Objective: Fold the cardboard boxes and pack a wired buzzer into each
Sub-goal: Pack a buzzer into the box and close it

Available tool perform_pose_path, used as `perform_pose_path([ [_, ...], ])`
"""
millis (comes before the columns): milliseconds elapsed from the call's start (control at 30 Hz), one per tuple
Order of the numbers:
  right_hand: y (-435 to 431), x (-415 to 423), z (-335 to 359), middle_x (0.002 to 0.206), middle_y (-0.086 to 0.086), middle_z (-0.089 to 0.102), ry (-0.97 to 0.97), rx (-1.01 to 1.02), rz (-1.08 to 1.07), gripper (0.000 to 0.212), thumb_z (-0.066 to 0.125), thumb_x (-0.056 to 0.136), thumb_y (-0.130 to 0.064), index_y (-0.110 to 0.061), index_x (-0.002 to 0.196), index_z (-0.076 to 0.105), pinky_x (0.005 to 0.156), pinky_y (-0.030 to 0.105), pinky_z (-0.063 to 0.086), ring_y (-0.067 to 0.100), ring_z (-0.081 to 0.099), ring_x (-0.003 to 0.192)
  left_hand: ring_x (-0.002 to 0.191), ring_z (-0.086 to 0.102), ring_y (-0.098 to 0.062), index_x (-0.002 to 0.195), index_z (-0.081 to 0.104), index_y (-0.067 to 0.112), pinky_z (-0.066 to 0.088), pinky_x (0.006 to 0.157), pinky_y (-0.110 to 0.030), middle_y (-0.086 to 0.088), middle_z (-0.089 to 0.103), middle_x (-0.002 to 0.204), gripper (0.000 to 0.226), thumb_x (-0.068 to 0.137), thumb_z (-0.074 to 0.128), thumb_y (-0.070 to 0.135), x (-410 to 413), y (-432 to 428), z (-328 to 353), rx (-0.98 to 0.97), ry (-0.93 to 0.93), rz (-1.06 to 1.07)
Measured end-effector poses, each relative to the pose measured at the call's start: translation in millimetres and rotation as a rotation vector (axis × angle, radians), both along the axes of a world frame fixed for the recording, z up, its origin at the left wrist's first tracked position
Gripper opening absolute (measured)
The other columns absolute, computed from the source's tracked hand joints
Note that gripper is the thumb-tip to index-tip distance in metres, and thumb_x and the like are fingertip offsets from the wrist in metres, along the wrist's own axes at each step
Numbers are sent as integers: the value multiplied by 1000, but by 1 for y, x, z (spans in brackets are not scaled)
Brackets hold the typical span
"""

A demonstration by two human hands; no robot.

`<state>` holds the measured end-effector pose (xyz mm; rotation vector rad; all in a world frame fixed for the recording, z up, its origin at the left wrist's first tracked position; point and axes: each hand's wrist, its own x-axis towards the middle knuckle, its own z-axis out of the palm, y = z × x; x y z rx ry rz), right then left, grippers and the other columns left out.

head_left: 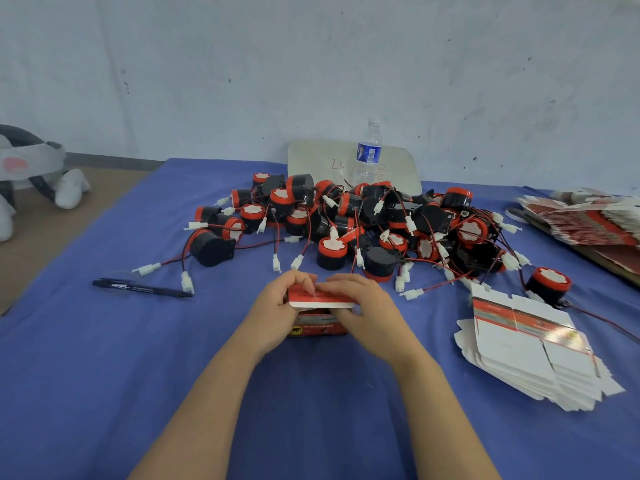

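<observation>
Blue cloth (104,341) | left hand (273,313) and right hand (367,317) both curled on box (318,325) | flap (322,300) long axis runs left-right | buzzer pile (367,216) just beyond fingertips, equally near both hands

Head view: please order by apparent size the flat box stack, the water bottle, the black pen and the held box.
1. flat box stack
2. held box and water bottle look alike; the bottle stands farther, so unranked.
3. black pen: long but thin.
</observation>
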<state>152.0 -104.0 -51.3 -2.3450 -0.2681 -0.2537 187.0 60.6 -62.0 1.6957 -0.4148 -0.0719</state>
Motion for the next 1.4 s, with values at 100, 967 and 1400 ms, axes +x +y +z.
perform_pose_path([
  [100, -6, -4, 3, 131, -22, 45, 103, 71, 83, 39, 66, 88, -31, -39, 125, 59, 90, 1, 33, -7, 41, 121, 113, 55, -2, 87, 69, 31, 52, 81, -18, 22, 51, 131, 37, 98, 44, 6, 4, 18, 1, 2, 109, -139],
  [967, -6, -3, 1, 116, -22, 62, 57, 243, 67, 23, 63, 89, -36, -45, 110, 62, 85, 5, 43, -11, 53, 108, 106, 53, 13, 113, 58, 46, 45, 82, -6, 25, 57, 118, 34, 80, 52, 54, 2, 25, 8, 206, -93, -169],
  [1400, -9, -3, 2, 131, -19, 52, 103, 142, 81, 36, 66, 88, -33, -37, 124, 60, 89, -3, 33, -6, 46, 119, 110, 43, 22, 112, 55, 50, 42, 82, -3, 35, 43, 127, 26, 93, 55, 32, 6, 30, 7, 225, -35, -236],
])
